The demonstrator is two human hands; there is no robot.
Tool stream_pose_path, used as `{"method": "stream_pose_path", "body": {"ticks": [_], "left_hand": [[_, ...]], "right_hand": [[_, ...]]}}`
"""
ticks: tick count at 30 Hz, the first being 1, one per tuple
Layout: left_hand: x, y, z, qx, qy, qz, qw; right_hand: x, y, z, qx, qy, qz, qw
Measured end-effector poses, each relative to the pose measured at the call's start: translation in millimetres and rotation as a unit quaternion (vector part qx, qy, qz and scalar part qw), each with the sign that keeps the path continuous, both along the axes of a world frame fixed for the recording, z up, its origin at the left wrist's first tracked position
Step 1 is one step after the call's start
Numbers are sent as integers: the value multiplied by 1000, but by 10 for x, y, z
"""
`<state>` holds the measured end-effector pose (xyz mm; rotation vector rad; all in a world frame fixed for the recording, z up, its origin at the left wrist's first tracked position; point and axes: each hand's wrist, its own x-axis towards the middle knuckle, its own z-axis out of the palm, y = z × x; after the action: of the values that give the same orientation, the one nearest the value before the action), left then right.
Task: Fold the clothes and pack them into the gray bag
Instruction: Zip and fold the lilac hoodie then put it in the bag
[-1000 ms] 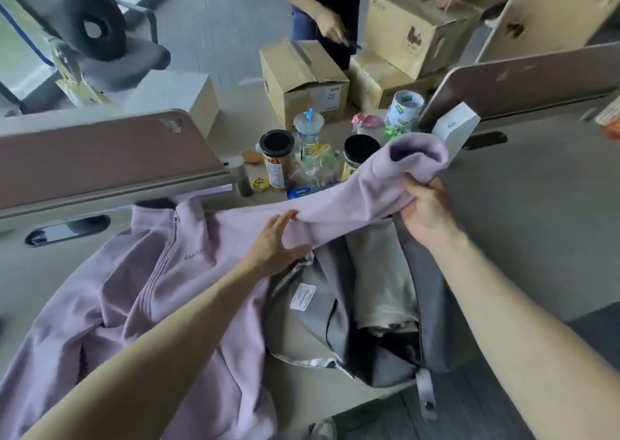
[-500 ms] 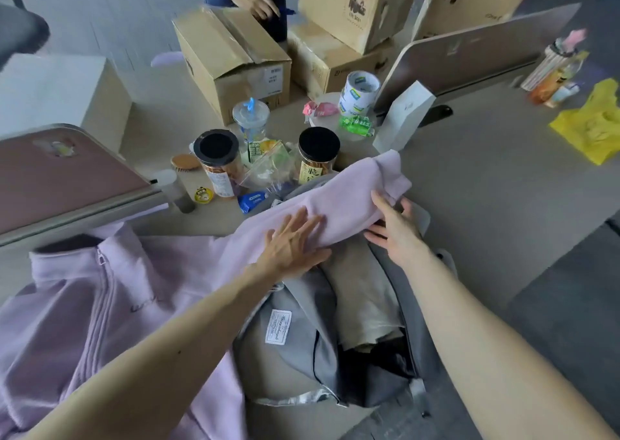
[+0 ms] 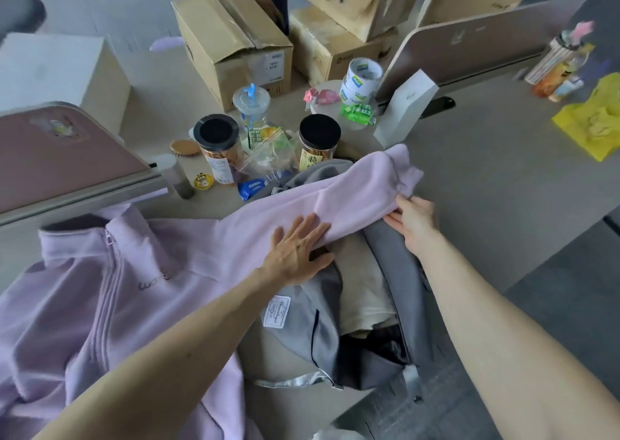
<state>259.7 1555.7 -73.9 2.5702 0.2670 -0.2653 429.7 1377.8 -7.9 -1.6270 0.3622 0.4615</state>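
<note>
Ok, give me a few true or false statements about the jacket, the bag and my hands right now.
1. The left hand lies flat on a sleeve of the lilac jacket. True.
2. The gray bag is zipped shut. False: it gapes open, a cream garment inside.
3. The jacket is folded inside the bag. False: its body lies spread on the table; only the sleeve crosses the bag.
4. A black-lidded jar stands beyond the bag. True.
</note>
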Motion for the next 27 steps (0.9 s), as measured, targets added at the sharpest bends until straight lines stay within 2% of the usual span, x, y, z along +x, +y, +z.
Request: {"method": "stream_pose_path", "body": {"ticks": [3,6,8,11,15,17,19,21,23,27], "left_hand": [[-349,-14,-8,-3,19,40,999],[-786,-71,9,3,30,101,994],[-1152,-153,31,9,43,143,989],[-1782,-311,71,15,43,206,977],[-2707,-484,-39,29,98,293,951],[-3207,-566,-115,20,120,338,933],[-3685,-661,-157,17,111,363,925],[-4075,-747,-138,57,111,381,916],[-4354,-791,-125,82,107,397,908],[-4814,-808,-288,31,98,434,895]], "right_hand": [[-201,-32,-26,-42,3,35,999],[-456,-58,9,-116,-51,28,992],[-675,-77,7,-130,-91,59,986],[-1085,-50,-33,-99,-136,178,970],[-1703,7,-216,-75,-164,348,920],[-2054,-6,-331,-91,-173,448,872],[-2419,-57,-419,-112,-175,549,809],[-2758,-129,-539,-153,-164,634,740],[-3045,-222,-690,-187,-161,691,680],[-3526,-388,-1032,-255,-193,746,585]]}}
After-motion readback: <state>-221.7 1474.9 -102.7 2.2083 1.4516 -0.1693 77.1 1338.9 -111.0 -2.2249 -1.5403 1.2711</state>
